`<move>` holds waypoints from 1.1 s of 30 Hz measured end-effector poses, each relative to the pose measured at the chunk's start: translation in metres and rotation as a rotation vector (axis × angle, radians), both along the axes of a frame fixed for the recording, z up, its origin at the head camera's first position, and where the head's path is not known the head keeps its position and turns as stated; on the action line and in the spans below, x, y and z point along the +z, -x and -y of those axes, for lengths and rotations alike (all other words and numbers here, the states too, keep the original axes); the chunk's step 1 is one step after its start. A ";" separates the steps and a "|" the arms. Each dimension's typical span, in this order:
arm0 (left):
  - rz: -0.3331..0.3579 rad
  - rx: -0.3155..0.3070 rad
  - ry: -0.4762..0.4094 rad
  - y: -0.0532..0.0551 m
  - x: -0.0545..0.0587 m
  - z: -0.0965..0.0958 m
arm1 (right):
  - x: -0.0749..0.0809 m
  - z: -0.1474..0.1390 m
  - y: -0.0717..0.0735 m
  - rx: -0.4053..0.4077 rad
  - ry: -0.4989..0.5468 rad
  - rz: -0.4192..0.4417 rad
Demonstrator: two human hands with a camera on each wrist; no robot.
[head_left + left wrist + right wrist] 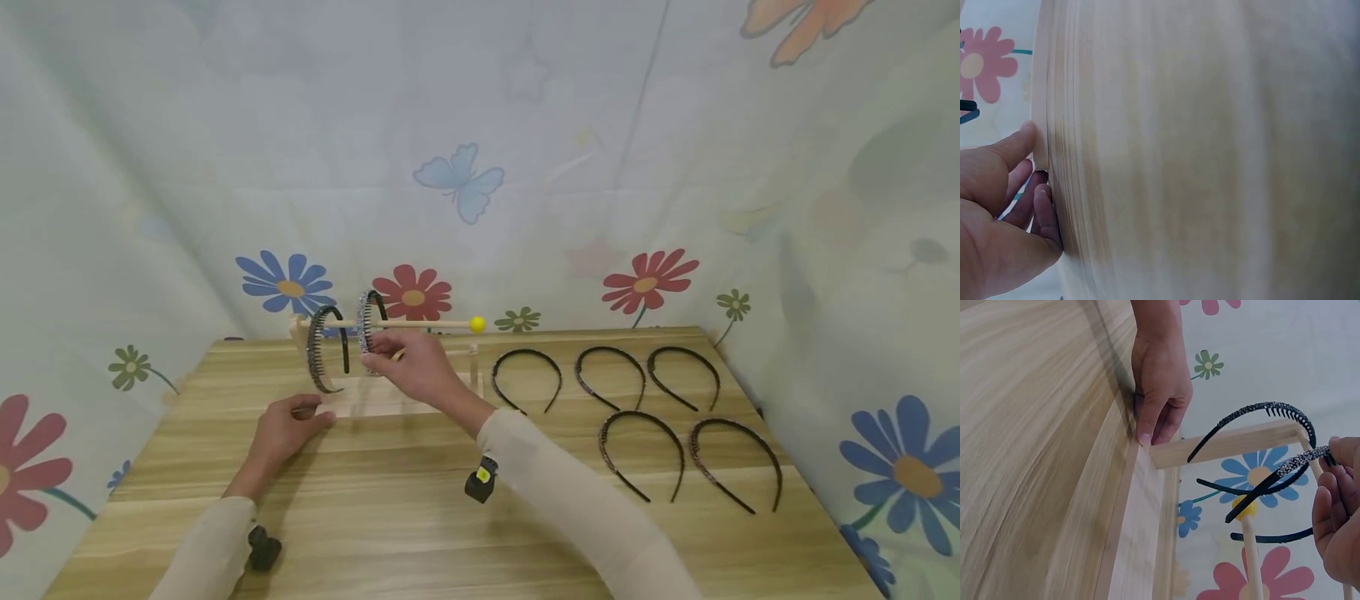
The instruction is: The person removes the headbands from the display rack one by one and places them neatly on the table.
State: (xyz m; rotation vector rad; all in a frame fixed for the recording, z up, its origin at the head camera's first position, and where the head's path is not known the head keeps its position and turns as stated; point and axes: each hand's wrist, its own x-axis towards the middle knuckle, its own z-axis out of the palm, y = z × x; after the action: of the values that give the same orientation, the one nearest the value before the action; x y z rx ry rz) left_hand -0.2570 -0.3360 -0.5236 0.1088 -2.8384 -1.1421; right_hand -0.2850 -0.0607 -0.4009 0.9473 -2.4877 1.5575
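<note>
My right hand [420, 367] pinches a sparkly toothed headband [364, 325] between thumb and fingers. That headband sits over the upper rod [435, 324] of a wooden stand [390, 400], a little right of another black toothed headband [315, 354] hanging near the post. In the right wrist view, the glittery part of the held headband [1300, 464] runs into my right hand [1341, 512]. My left hand [285, 429] grips the left front corner of the stand's base, thumb on its edge. The left wrist view shows this hand [1004, 206] at the base end [1041, 144].
A yellow ball [477, 325] caps the upper rod's right end. Right of the stand, several black headbands [527, 353] lie in two rows on the wood-grain table [420, 517]. A flowered cloth backdrop [525, 242] rises behind the table and along both sides.
</note>
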 end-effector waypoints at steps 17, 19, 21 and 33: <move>0.025 0.013 0.010 0.001 -0.001 -0.001 | 0.013 -0.028 0.000 -0.044 0.056 -0.042; 0.021 0.011 0.009 0.000 -0.001 0.000 | 0.015 -0.030 0.001 -0.041 0.068 -0.051; 0.015 0.004 0.008 0.000 0.000 0.000 | 0.017 -0.033 0.000 -0.037 0.082 -0.065; 0.024 0.003 0.002 0.000 -0.001 0.000 | 0.030 -0.049 0.002 -0.028 0.118 -0.117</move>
State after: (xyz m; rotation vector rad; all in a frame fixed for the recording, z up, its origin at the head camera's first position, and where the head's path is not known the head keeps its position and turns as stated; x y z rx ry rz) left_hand -0.2568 -0.3356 -0.5241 0.1270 -2.8588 -1.1458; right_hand -0.2872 -0.0120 -0.3714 0.9529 -2.2934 1.5717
